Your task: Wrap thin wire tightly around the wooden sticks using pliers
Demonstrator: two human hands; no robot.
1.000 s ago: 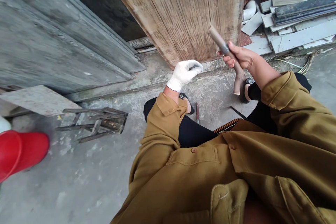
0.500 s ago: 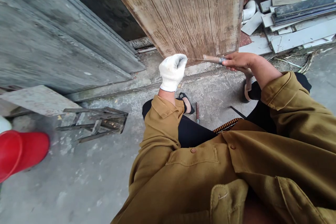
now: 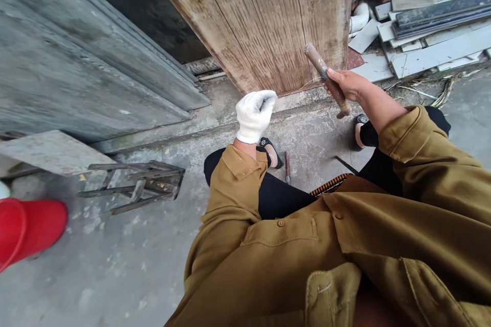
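My left hand point(image 3: 255, 116), in a white knit glove, is closed in a fist on one end of a thin wire point(image 3: 305, 85). The wire runs slightly slack across to a brown wooden stick point(image 3: 316, 60), where grey wire is wound round its middle. My bare right hand point(image 3: 347, 85) grips the stick just beside the winding. The stick is tilted, its upper end pointing up and left in front of the plank door point(image 3: 268, 20). Another short reddish-brown rod point(image 3: 287, 167) lies on the ground between my feet.
A wooden stool point(image 3: 138, 184) lies on its side at left, near a red bucket point(image 3: 38, 227) and a pale board point(image 3: 57, 153). Grey panels point(image 3: 76, 61) lean at upper left. Stacked boards and tiles point(image 3: 429, 46) and a white pipe point(image 3: 359, 16) are at upper right.
The stick has swung from nearly level to a steep tilt, its free end now raised. The wire went from taut to a slack curve. My left hand sits slightly lower.
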